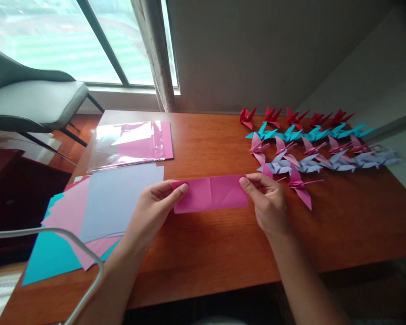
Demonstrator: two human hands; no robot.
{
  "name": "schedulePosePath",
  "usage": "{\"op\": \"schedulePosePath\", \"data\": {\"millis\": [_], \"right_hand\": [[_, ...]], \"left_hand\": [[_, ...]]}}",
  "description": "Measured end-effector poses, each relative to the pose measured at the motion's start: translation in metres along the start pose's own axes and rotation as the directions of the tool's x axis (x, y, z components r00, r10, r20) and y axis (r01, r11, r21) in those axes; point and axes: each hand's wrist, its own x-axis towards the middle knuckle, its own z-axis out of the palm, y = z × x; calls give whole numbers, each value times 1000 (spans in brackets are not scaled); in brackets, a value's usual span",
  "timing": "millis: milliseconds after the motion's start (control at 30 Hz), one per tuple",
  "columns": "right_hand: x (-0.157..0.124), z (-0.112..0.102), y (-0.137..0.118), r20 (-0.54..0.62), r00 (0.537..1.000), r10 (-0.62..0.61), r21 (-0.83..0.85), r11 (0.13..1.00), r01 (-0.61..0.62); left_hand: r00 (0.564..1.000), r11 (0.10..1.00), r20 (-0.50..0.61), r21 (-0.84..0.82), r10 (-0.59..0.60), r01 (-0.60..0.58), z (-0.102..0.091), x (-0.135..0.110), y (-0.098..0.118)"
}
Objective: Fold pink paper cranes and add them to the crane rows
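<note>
A pink sheet of paper (211,194), folded in half into a long rectangle with crease lines, is held just above the wooden table (203,253). My left hand (155,207) pinches its left end between thumb and fingers. My right hand (265,198) pinches its right end the same way. Both hands are closed on the paper. To the left lies a stack of flat coloured sheets (98,212), lilac on top, pink and turquoise beneath.
Rows of folded paper cranes (311,140) in red, turquoise, pink and lilac fill the table's right rear. A clear plastic packet (128,144) with pink paper lies at the rear left. A grey chair (34,99) stands by the window. A metal tube (71,243) crosses the lower left.
</note>
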Motion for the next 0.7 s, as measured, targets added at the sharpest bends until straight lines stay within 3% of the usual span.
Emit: {"op": "schedulePosePath", "data": {"millis": [233, 700], "right_hand": [[0, -2, 6, -31, 999, 18, 54, 998, -16], [-3, -4, 4, -67, 997, 33, 66, 997, -29]], "left_hand": [[995, 996, -91, -72, 40, -46, 2, -1, 1], [997, 988, -73, -154, 21, -32, 3, -2, 4]]}}
